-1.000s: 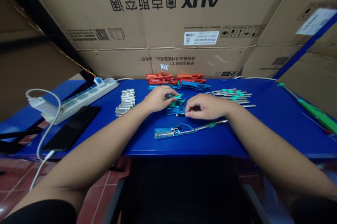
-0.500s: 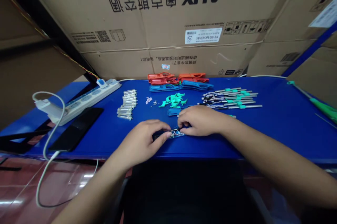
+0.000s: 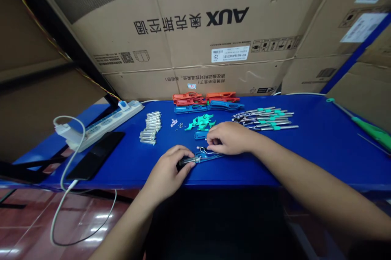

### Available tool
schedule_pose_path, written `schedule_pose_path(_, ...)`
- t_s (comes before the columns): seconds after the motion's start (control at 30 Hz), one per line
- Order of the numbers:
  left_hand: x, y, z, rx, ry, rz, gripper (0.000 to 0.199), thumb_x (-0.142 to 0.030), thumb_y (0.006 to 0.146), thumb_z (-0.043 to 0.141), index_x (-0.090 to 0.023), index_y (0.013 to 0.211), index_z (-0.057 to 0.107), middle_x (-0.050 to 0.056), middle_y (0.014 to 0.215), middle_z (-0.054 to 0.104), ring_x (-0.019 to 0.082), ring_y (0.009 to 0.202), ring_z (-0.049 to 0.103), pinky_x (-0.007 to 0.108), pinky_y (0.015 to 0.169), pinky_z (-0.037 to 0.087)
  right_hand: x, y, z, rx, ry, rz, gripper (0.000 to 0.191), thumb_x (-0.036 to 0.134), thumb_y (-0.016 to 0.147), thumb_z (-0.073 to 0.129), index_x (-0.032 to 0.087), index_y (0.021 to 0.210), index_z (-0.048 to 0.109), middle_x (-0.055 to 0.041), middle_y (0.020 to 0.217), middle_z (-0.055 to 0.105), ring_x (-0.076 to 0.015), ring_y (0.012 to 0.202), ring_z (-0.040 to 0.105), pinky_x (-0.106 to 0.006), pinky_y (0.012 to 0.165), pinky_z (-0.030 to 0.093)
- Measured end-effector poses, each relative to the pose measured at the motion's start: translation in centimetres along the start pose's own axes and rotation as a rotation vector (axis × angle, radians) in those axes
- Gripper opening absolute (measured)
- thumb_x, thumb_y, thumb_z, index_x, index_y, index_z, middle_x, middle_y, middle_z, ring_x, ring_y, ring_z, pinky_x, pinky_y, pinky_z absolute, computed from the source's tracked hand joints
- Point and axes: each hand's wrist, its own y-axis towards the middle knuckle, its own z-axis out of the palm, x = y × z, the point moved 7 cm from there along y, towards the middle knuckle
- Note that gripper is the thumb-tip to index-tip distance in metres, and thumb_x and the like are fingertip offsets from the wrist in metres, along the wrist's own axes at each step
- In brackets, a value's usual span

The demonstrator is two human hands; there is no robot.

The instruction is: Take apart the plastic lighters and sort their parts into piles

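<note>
Left hand (image 3: 166, 173) is clamped around the end of a blue plastic holder (image 3: 210, 156), which lies near the front edge of the blue table (image 3: 308, 162), lower middle of the frame, with thin wires (image 3: 206, 152) looped along it. Right hand (image 3: 229, 138) sits just above it, fingers curled down, but can't tell if they're pinching anything. I'd keep the holder flat so the wires don't snag. Left fingers hide that end, and the green plastic bits (image 3: 200, 122) and metal rods (image 3: 265, 122) up top are too small to make out well.
</note>
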Motion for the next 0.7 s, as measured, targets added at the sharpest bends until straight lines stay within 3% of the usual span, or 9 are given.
schedule_pose_path(0.27,-0.1,-0.7,-0.5,-0.117,0.061,0.084,0.014,-0.026,0.097,0.055,-0.023,0.109,0.062,0.005,0.106,0.070,0.021,0.103,0.065,0.037,0.091,0.052,2.6,0.1,0.5,0.012,0.099,-0.101,0.016,0.034,0.089,0.064,0.021,0.093,0.074,-0.0013,0.084,0.067,-0.0136,0.073,0.058,-0.027,0.063,0.037)
schedule_pose_path(0.6,-0.3,-1.1,-0.1,-0.112,0.067,0.102,0.012,-0.020,0.098,0.051,-0.022,0.104,0.061,0.004,0.100,0.072,0.019,0.093,0.068,0.033,0.083,0.053,3.0,0.8,2.5,0.086,0.221,-0.134,0.009,0.015,0.082,0.060,0.019,0.075,0.065,0.0016,0.070,0.061,-0.0126,0.070,0.055,-0.026,0.067,0.040)
schedule_pose_path(0.7,0.4,-1.5,-0.8,-0.169,0.057,0.057,0.010,-0.021,0.097,0.052,-0.023,0.102,0.061,0.004,0.099,0.072,0.019,0.092,0.068,0.032,0.081,0.054,2.8,0.7,2.6,0.102,0.217,-0.136,0.010,0.013,0.078,0.061,0.019,0.070,0.063,0.0022,0.069,0.059,-0.0123,0.067,0.053,-0.026,0.065,0.040)
